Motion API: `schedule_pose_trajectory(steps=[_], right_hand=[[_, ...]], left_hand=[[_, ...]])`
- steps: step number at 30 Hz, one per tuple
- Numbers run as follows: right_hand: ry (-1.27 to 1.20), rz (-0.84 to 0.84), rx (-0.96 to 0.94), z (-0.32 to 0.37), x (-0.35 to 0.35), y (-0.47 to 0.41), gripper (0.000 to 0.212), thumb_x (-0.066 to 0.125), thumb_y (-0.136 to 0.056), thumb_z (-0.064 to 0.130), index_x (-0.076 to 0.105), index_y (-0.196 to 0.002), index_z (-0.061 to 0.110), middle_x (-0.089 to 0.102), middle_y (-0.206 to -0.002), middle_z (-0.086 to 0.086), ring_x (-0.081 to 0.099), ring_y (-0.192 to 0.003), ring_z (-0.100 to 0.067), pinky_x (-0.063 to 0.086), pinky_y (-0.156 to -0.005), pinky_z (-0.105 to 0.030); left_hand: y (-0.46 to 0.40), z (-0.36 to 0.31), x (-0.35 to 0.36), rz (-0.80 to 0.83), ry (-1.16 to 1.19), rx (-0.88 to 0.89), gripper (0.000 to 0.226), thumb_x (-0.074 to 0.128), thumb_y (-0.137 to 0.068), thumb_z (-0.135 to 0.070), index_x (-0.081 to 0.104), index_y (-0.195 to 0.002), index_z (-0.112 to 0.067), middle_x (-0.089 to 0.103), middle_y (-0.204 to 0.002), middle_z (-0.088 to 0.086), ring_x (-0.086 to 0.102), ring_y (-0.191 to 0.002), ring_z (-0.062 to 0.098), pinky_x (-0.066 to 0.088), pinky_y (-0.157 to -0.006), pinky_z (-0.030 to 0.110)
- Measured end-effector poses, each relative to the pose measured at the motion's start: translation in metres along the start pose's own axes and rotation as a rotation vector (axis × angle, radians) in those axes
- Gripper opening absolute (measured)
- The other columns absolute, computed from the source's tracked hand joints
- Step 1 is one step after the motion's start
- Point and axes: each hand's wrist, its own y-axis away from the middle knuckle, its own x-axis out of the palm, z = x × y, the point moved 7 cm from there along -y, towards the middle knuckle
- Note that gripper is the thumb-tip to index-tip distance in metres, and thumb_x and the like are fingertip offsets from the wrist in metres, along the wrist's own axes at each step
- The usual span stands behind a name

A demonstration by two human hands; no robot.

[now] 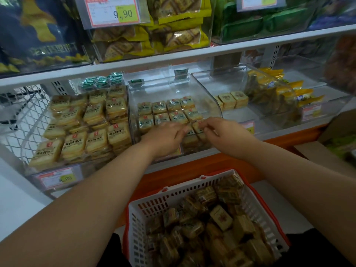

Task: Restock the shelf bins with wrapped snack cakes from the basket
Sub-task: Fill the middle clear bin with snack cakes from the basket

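glossy clear plastic bin, white plastic basket

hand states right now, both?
Left hand: open, blurred, fingers flat on the snack cakes in the middle bin.
Right hand: fingers pinching a snack cake at the front row.

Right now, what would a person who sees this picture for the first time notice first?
Two bare arms reach up the middle: the left hand and right hand meet over rows of snack cakes in the clear middle bin. Below them a white basket with red trim holds a heap of the same cakes.
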Motion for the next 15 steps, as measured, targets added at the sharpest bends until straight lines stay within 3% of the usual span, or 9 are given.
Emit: schedule_pose_trajectory(steps=[2, 4, 8, 11, 15], right_hand=[[-0.024, 0.024, 0.006, 0.002, 0.002, 0.013, 0.022, 0.045, -0.100, 0.029, 0.059, -0.116, 0.026, 0.063, -0.095, 0.004, 0.056, -0.067, -0.006, 0.042, -0.051, -0.023], [-0.002, 0.174, 0.034, 0.001, 0.018, 0.029, 0.020, 0.047, -0.099, 0.030, 0.058, -0.116, 0.027, 0.065, -0.098, 0.002, 0.061, -0.077, -0.013, 0.052, -0.064, -0.030], [0.151, 0.546, 0.073, -0.009, 0.059, 0.067, 0.030, 0.050, -0.099, 0.035, 0.057, -0.126, 0.022, 0.062, -0.116, 0.000, 0.052, -0.091, -0.012, 0.043, -0.075, -0.028], [0.217, 0.693, 0.120, -0.024, 0.076, 0.088, 0.031, 0.052, -0.099, 0.036, 0.058, -0.126, 0.022, 0.059, -0.122, -0.003, 0.052, -0.100, -0.017, 0.044, -0.083, -0.031], [0.210, 0.739, 0.147, -0.034, 0.080, 0.101, 0.027, 0.053, -0.098, 0.035, 0.061, -0.121, 0.022, 0.059, -0.120, -0.001, 0.055, -0.098, -0.018, 0.048, -0.084, -0.032]], left_hand=[[0.014, -0.016, -0.010, -0.208, -0.055, 0.133, 0.043, 0.029, -0.105, -0.047, 0.054, -0.134, -0.028, 0.051, -0.142, -0.002, 0.041, -0.134, 0.021, 0.034, -0.110, 0.043], [0.030, -0.028, -0.014, -0.377, -0.073, 0.215, 0.036, 0.037, -0.103, -0.039, 0.060, -0.124, -0.022, 0.056, -0.132, -0.001, 0.045, -0.126, 0.019, 0.034, -0.101, 0.035], [0.067, -0.049, 0.012, -0.538, -0.039, 0.290, 0.022, 0.047, -0.100, -0.024, 0.065, -0.110, -0.016, 0.061, -0.111, 0.001, 0.051, -0.106, 0.017, 0.031, -0.088, 0.024], [0.083, -0.047, 0.071, -0.348, 0.034, 0.183, 0.019, 0.048, -0.100, -0.026, 0.063, -0.110, -0.022, 0.060, -0.108, -0.005, 0.050, -0.100, 0.012, 0.035, -0.082, 0.024], [0.103, -0.024, 0.181, 0.244, 0.316, -0.127, 0.014, 0.052, -0.098, -0.036, 0.060, -0.107, -0.042, 0.060, -0.104, -0.014, 0.055, -0.088, 0.003, 0.047, -0.072, 0.027]])
